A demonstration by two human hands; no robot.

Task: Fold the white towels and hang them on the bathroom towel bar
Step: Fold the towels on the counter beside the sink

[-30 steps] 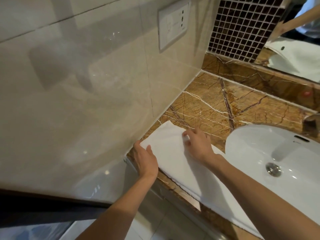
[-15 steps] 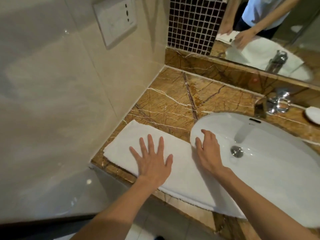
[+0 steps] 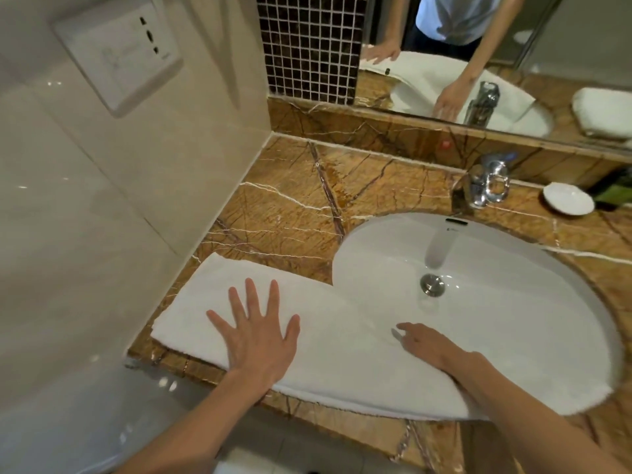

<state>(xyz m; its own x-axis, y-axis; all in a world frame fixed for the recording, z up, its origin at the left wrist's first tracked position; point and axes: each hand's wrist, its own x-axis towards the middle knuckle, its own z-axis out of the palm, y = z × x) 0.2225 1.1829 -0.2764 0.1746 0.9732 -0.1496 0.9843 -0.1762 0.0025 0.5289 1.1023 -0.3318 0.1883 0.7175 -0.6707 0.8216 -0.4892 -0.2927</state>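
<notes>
A long white towel (image 3: 335,340) lies folded in a strip along the front of the brown marble counter (image 3: 290,206), its right part draped over the front of the white sink (image 3: 496,268). My left hand (image 3: 256,333) presses flat on the towel's left part, fingers spread. Over the sink's front edge, my right hand (image 3: 431,347) rests on the towel with its fingers stretched toward the left. No towel bar is in view.
A chrome tap (image 3: 482,186) stands behind the sink, with a small white dish (image 3: 567,200) to its right. The mirror (image 3: 478,63) reflects a second folded white towel (image 3: 602,112). A tiled wall with a socket plate (image 3: 119,53) borders the counter on the left.
My right hand has slid to the right along the towel, from its left end to over the sink. The left hand moved from the towel's end and now lies flat on it.
</notes>
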